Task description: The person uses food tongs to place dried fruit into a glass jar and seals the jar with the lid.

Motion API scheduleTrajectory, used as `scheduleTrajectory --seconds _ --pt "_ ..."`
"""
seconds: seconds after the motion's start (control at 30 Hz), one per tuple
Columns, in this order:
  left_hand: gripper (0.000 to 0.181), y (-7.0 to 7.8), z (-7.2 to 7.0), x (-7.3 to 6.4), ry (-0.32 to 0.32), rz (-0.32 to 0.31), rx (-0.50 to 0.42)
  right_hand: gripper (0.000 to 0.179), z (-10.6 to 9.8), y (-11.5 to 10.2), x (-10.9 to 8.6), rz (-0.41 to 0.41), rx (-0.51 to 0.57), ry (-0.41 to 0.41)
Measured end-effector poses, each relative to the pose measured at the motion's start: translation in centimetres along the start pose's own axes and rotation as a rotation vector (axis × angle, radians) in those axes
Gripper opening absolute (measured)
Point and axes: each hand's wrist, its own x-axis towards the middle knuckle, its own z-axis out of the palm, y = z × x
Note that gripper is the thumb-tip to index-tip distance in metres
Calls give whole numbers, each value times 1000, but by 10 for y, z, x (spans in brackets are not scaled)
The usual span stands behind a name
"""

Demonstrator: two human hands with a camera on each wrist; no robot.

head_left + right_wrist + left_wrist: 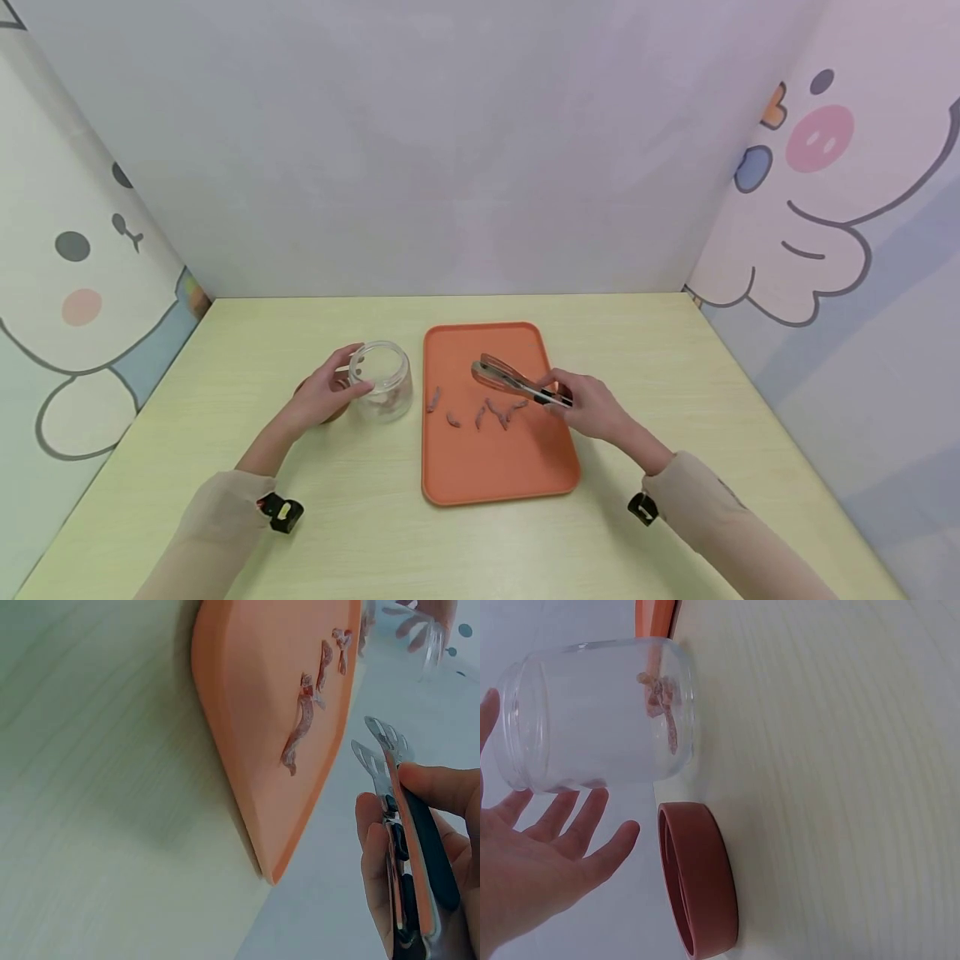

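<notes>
My left hand (321, 398) holds a clear glass jar (392, 402) near its open mouth, the thumb on the near side and the fingers on the far side. Several reddish-brown, dried-looking strips (660, 701) lie at the bottom of the jar. In my right hand (592, 406) is a pair of metal tongs (504, 377) with dark grips. The tips of the tongs stand a little apart, with nothing between them, above the orange tray (487, 475). More of the same strips (300, 731) lie scattered across the tray's middle and left edge.
A round reddish-brown lid (709, 881) rests on the pale wooden table (360, 533) beside the jar, partly hidden by my left hand in the head view. The tray lies just right of the jar. A plain wall (450, 167) stands behind the table.
</notes>
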Motion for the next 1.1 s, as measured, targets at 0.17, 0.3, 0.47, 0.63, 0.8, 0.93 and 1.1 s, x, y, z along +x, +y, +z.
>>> scheduleTrajectory --seconds 0.17,0.3,0.47,0.63,0.8,0.93,1.1 --pt "72 0 0 0 1 -2 0 27 1 -2 -8 28 -7 -22" --pt "72 -1 0 0 3 0 2 27 3 -1 -13 41 -19 -35" --pt "71 -3 1 0 5 0 3 28 6 0 -18 50 -32 -44" --pt "70 -4 1 1 8 5 8 28 8 0 -19 35 -43 -33" --pt "70 -3 1 1 7 4 2 28 10 -3 -20 37 -42 -37" --pt "70 -2 0 0 4 5 -5 27 11 -5 -20 43 -47 -51" --pt "70 -2 0 0 5 5 1 27 12 -5 -20 58 -53 -60"
